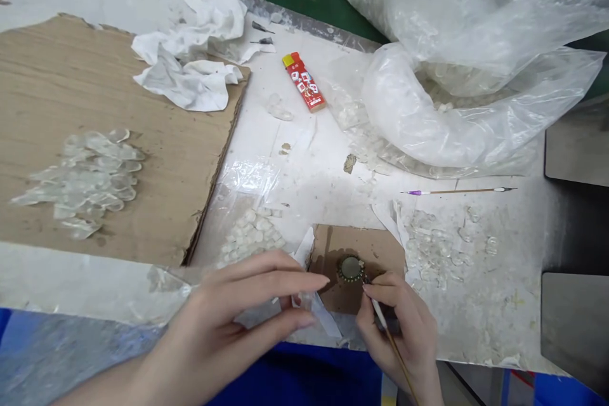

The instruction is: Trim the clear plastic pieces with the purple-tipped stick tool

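Between the thumb and fingers of my left hand point(257, 304) is a small clear plastic piece point(307, 299), partly hidden by the fingers. My right hand point(402, 317) pinches a thin paintbrush point(391, 339) with a wooden handle. The brush tip is at the right rim of a bottle cap point(351, 268), which looks dark and crimped, with a greyish round inside. Under the cap lies a small piece of brown cardboard point(333, 241), stained dark around it. Left of this cardboard is a pile of small whitish translucent pieces point(254, 231), just beyond my left hand.
Clear spoon-shaped pieces point(95, 171) are heaped on a large cardboard sheet point(166, 165). Crumpled tissue point(195, 70) overlaps its far edge. A red lighter point(304, 84), a second fine brush point(461, 191), loose clear bits point(438, 241) and bulging plastic bags point(457, 120) occupy the middle and right.
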The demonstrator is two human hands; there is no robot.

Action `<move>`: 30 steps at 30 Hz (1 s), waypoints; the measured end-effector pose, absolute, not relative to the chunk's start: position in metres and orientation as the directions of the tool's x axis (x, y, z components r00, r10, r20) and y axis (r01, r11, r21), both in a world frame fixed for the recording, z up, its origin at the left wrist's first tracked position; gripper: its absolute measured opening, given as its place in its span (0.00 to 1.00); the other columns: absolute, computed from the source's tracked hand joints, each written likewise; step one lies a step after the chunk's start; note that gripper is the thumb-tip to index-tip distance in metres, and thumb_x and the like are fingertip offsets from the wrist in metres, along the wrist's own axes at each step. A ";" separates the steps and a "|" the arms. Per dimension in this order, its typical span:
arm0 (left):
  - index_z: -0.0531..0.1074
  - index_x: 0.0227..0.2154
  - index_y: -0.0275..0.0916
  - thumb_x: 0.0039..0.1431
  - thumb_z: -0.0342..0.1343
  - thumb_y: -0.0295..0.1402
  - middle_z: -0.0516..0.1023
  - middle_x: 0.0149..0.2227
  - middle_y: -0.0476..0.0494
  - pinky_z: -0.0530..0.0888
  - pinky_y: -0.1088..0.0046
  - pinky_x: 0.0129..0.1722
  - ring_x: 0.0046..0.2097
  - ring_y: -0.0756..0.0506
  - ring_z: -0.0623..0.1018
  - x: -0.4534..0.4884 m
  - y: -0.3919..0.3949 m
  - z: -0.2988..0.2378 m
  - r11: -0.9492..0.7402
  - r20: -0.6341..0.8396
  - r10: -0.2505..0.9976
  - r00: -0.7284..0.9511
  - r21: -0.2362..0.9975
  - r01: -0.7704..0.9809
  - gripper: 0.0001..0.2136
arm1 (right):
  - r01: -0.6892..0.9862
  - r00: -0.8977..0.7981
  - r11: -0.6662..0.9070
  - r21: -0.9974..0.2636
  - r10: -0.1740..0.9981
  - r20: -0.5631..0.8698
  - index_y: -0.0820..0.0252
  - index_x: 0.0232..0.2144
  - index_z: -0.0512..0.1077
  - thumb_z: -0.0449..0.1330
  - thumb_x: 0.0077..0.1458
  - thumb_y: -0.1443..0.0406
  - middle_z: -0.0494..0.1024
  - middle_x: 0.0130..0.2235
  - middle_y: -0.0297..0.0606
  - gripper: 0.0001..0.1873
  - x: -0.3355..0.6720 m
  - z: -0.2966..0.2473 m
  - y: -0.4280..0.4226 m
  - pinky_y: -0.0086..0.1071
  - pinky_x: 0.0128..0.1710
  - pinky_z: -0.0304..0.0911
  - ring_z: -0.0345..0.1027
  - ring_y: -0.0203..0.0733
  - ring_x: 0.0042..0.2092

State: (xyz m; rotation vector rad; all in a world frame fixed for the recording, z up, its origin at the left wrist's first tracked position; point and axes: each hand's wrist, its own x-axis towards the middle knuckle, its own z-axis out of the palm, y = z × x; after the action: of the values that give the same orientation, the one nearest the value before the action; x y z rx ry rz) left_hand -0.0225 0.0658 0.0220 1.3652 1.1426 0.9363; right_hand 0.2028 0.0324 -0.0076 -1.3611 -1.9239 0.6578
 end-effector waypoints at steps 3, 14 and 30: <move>0.90 0.40 0.50 0.55 0.71 0.18 0.89 0.32 0.51 0.83 0.86 0.36 0.32 0.50 0.88 -0.015 0.058 0.017 0.173 -0.162 0.963 0.216 0.984 -0.036 0.17 | 0.599 -0.204 0.309 -0.739 0.951 0.233 0.54 0.39 0.70 0.56 0.61 0.79 0.76 0.29 0.32 0.15 0.203 -0.006 0.033 0.27 0.26 0.69 0.73 0.38 0.27; 0.90 0.43 0.56 0.52 0.71 0.13 0.91 0.35 0.53 0.83 0.89 0.34 0.33 0.50 0.90 0.006 0.031 0.012 0.408 -0.367 0.912 0.182 0.851 -0.330 0.26 | 0.164 0.053 0.194 -0.967 0.977 0.205 0.55 0.46 0.77 0.59 0.69 0.72 0.76 0.31 0.35 0.09 0.193 -0.001 0.017 0.34 0.26 0.69 0.71 0.40 0.28; 0.90 0.43 0.52 0.49 0.81 0.28 0.90 0.29 0.49 0.82 0.85 0.31 0.27 0.50 0.86 0.007 0.023 0.009 0.352 -0.305 0.933 0.192 0.887 -0.300 0.17 | -0.292 0.033 0.099 -0.951 0.995 0.093 0.52 0.53 0.75 0.53 0.73 0.66 0.60 0.31 0.30 0.13 0.161 0.004 0.002 0.30 0.18 0.69 0.64 0.38 0.25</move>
State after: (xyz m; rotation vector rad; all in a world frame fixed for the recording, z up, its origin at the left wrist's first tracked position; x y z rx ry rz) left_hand 0.0074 0.0230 0.0091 0.7856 1.0088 1.0026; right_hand 0.1615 0.0019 0.0042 -0.9286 -1.0193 1.2508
